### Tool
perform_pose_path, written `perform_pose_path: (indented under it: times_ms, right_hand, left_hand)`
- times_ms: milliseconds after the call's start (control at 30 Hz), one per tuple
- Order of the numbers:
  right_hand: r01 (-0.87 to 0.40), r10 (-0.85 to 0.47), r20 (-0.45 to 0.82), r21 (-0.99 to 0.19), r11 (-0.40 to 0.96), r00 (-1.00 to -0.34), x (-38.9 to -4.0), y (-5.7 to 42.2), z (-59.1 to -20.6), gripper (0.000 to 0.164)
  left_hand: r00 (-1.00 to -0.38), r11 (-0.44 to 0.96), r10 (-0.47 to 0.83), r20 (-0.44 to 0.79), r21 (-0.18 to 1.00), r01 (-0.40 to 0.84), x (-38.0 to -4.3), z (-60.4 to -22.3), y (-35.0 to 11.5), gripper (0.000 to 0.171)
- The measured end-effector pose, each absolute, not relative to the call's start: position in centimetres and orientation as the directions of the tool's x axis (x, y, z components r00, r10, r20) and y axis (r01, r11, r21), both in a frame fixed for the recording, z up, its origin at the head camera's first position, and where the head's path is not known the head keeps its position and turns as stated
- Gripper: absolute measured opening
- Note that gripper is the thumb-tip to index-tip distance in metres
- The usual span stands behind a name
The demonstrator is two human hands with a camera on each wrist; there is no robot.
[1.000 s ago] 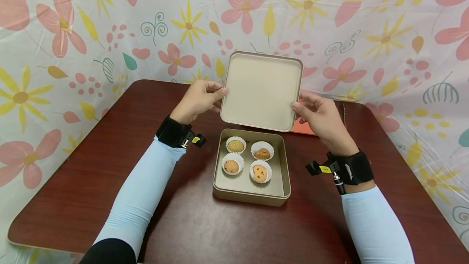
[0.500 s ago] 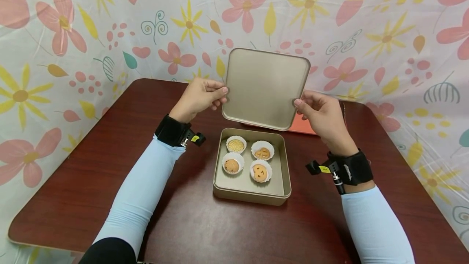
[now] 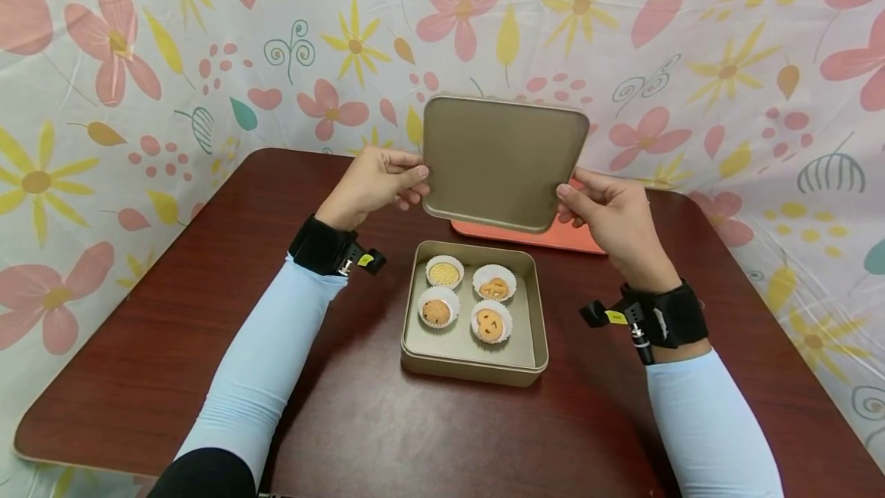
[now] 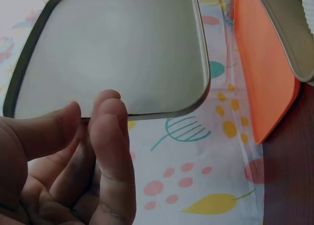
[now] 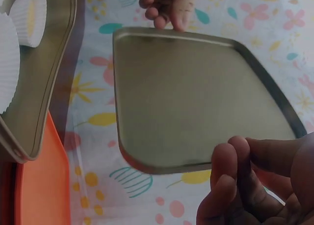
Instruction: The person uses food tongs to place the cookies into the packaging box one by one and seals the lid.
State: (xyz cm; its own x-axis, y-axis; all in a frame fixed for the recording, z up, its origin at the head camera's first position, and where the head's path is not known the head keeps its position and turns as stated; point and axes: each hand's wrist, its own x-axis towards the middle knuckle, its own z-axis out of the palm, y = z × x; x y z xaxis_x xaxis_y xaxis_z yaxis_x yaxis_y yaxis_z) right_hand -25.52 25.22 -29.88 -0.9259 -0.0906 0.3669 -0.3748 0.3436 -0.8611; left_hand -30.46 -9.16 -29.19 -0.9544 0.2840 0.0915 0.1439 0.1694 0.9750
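Both hands hold a gold metal tin lid (image 3: 505, 164) up in the air behind the tin, its inner side facing me. My left hand (image 3: 380, 184) pinches the lid's left edge between thumb and fingertips. At the opposite edge, my right hand (image 3: 611, 225) grips with thumb and fingers, as the right wrist view also shows. Below the lid sits the open square tin (image 3: 473, 363) on the table. Inside it are several cookies in white paper cups, among them a pretzel-shaped cookie (image 3: 494, 288), a round yellow cookie (image 3: 443, 274) and a speckled cookie (image 3: 435, 312).
An orange-red flat piece (image 3: 563, 237) lies on the table behind the tin, partly hidden by the lid and right hand. The dark red-brown table (image 3: 173, 313) has rounded corners and meets a flower-printed cloth (image 3: 228, 37) at the back and sides.
The lid has tilted and risen slightly at its lower edge, showing more of the orange-red piece. Its inner face looks darker. The right hand has shifted slightly right; the tin and cookies stay put.
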Motion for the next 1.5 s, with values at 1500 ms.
perform_pose_path:
  times_ms: [1500]
  right_hand:
    - [-0.19, -0.224, 0.097, -0.876, 0.442, -0.97, -25.0, 25.5, -28.9, 0.067]
  left_hand:
    - [-0.942, 0.096, 0.334, 0.034, 0.993, 0.07, -30.4, -29.2, -8.8, 0.053]
